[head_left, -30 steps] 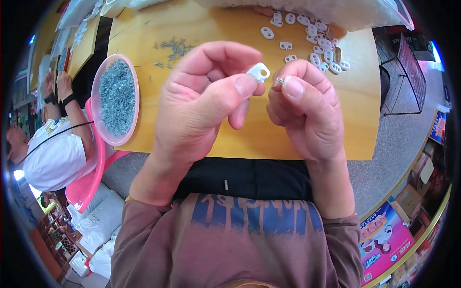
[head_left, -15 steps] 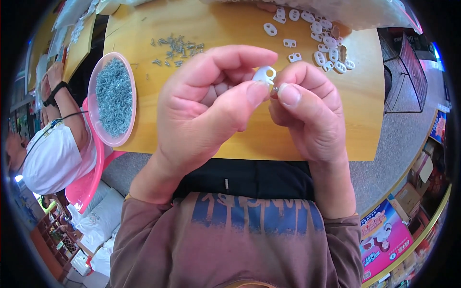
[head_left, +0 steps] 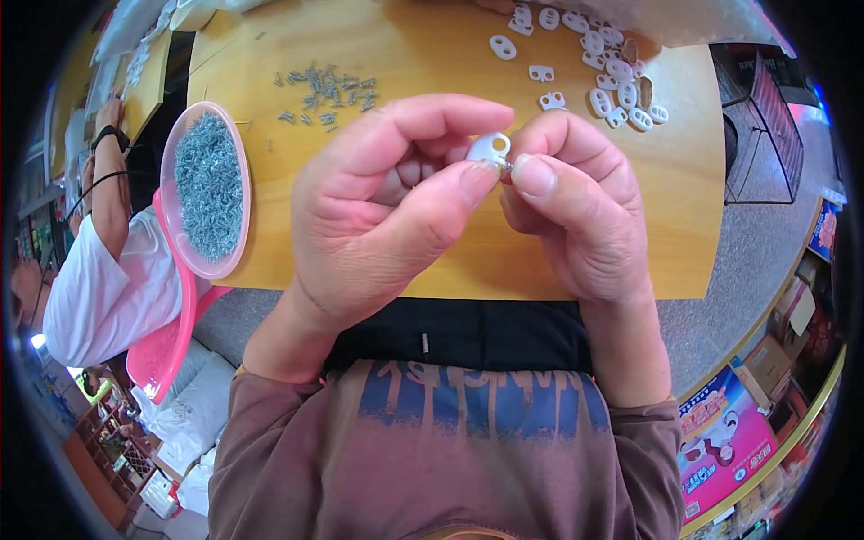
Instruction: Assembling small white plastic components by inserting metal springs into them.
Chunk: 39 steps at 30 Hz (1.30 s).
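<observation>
A second ago we saw a gap between the white piece (head_left: pixel 486 148) and the coil spring (head_left: pixel 508 166); now the spring's end appears to meet the piece's lower edge, well right of the pink bowl (head_left: pixel 205 265). Our left hand (head_left: pixel 378 211) pinches the piece between thumb and fingers, index arched above; our right hand (head_left: pixel 585 211) pinches the spring between thumb and forefinger. Left of the bowl, a co-worker's arm (head_left: pixel 110 198) now reaches farther forward. The piece looks like smooth plastic, rounded, with a round hole. The bowl, oval in view, holds a dense, bristly mass of grey metal parts (head_left: pixel 209 193). Beyond it to the right, loose grey parts (head_left: pixel 328 87) lie on the yellowish wooden table (head_left: pixel 432 54); farther right, glossy white pieces (head_left: pixel 619 70), many oval with paired holes.
</observation>
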Each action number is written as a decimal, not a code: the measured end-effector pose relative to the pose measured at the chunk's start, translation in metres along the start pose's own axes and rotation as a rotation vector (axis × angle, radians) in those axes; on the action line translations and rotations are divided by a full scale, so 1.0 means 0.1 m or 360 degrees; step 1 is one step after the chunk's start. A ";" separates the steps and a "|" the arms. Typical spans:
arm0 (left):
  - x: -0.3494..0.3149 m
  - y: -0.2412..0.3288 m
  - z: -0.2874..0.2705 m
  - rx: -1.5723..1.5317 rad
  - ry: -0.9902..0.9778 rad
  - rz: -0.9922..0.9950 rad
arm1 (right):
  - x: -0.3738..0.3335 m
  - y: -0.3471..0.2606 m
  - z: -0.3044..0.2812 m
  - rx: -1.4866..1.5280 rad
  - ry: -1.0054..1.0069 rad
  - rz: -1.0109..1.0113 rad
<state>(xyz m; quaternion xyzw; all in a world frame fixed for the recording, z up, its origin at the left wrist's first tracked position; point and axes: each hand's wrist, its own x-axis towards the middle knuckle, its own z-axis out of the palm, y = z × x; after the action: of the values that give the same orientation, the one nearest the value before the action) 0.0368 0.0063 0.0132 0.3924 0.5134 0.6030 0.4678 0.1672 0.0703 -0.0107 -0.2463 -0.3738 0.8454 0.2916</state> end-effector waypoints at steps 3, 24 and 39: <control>-0.01 -0.01 -0.02 0.0103 -0.0023 0.0052 | 0.00 0.01 -0.01 0.0155 -0.0088 0.0020; -0.01 -0.01 -0.18 0.0805 -0.0174 0.0292 | 0.00 0.07 0.04 -0.0283 -0.0005 -0.0120; -0.07 -0.11 -0.21 0.0590 -0.0141 0.0172 | -0.01 0.11 0.01 -0.0518 -0.0080 -0.0304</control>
<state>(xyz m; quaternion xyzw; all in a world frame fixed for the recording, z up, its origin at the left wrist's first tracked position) 0.0207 -0.0051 -0.0007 0.5249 0.5727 0.5045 0.3768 0.1639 0.0630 -0.0181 -0.2324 -0.5345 0.7481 0.3173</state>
